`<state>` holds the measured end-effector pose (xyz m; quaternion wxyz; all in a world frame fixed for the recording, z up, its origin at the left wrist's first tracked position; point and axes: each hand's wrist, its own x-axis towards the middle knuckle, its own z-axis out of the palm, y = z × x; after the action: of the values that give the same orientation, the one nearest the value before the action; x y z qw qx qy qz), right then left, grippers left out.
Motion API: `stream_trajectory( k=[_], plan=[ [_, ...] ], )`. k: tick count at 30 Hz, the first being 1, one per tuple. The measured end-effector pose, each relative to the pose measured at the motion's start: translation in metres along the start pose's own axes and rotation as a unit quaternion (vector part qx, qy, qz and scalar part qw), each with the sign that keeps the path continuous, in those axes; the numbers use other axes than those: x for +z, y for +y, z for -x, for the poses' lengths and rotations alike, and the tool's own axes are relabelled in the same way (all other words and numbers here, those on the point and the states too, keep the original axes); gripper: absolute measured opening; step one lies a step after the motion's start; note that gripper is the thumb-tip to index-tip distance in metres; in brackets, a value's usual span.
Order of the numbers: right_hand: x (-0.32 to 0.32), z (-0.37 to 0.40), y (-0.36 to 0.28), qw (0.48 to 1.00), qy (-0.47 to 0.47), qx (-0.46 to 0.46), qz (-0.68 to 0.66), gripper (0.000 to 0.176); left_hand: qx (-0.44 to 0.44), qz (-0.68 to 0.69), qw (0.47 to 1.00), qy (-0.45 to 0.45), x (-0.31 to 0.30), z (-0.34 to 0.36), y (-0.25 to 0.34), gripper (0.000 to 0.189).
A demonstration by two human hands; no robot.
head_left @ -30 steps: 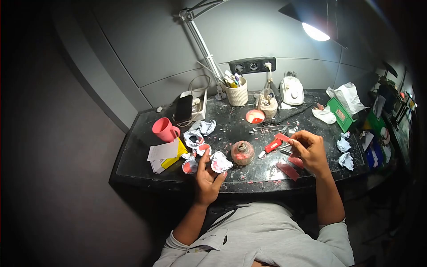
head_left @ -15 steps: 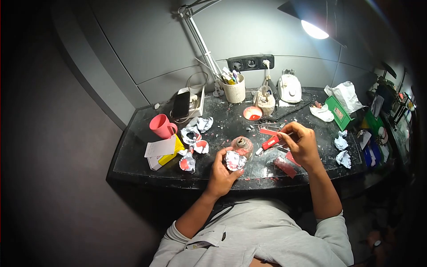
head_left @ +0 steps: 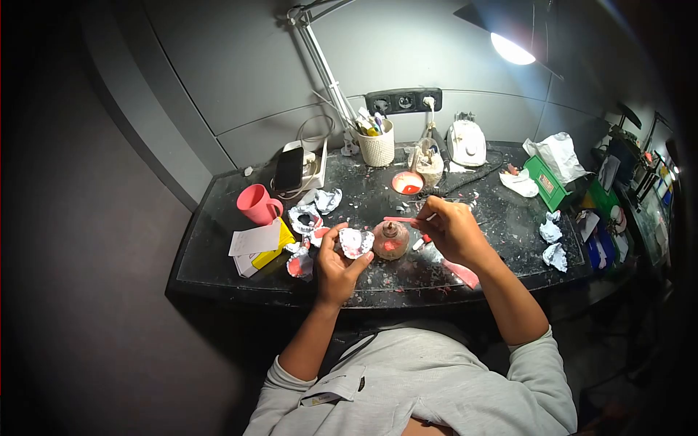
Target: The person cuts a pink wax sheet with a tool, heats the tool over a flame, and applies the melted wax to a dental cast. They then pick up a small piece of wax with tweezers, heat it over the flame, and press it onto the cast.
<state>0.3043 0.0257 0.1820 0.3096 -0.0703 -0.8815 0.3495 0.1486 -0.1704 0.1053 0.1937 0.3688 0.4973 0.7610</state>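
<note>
My left hand (head_left: 337, 276) is closed around a white plaster dental cast (head_left: 355, 243), held up just left of the glass spirit burner (head_left: 391, 247). A thin pink wax strip (head_left: 399, 219) is pinched in my right hand (head_left: 454, 231). The strip points left, with its tip by the top of the burner's wick; I cannot make out a flame. Beneath my right hand lies a red lighter (head_left: 426, 239), mostly covered. A pink wax sheet (head_left: 461, 274) rests on the dark bench below my right wrist.
Several plaster casts (head_left: 299, 264) lie left of my left hand, near a pink mug (head_left: 257, 204) and a yellow box (head_left: 285, 234). Behind stand a pen holder (head_left: 376, 147), a red-filled dish (head_left: 407, 183) and a white device (head_left: 466, 143). More plaster pieces (head_left: 555, 257) sit right.
My right hand has moved left and brought the wax strip to the burner's top. My left hand with the cast has shifted left, away from in front of the burner.
</note>
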Motion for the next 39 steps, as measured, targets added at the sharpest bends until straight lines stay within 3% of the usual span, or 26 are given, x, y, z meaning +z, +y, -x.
stream_trajectory(
  k=[11, 24, 26, 29, 35, 39],
  plan=[
    [0.015, -0.003, -0.003, 0.999, -0.005, -0.018, -0.035, 0.014, 0.002, -0.021, 0.998, 0.061, -0.003, 0.01, -0.004, 0.068],
    [0.014, -0.003, -0.016, 0.999, -0.01, -0.024, -0.039, 0.012, -0.01, -0.023, 0.998, 0.052, -0.003, 0.011, -0.004, 0.067],
    [0.011, -0.005, -0.016, 0.968, -0.009, 0.149, -0.202, 0.015, -0.02, -0.004, 0.998, 0.057, -0.002, 0.011, -0.001, 0.066],
    [0.001, -0.007, -0.015, 0.926, -0.035, 0.244, -0.284, 0.019, -0.013, -0.009, 0.998, 0.057, -0.003, 0.01, -0.004, 0.066],
    [0.012, -0.013, 0.006, 0.863, -0.061, 0.319, -0.386, 0.019, -0.015, -0.017, 0.998, 0.058, -0.002, 0.011, -0.002, 0.066],
    [0.024, -0.017, 0.009, 0.85, -0.05, 0.315, -0.42, 0.018, -0.005, -0.017, 0.999, 0.05, -0.005, 0.009, -0.007, 0.067]
  ],
)
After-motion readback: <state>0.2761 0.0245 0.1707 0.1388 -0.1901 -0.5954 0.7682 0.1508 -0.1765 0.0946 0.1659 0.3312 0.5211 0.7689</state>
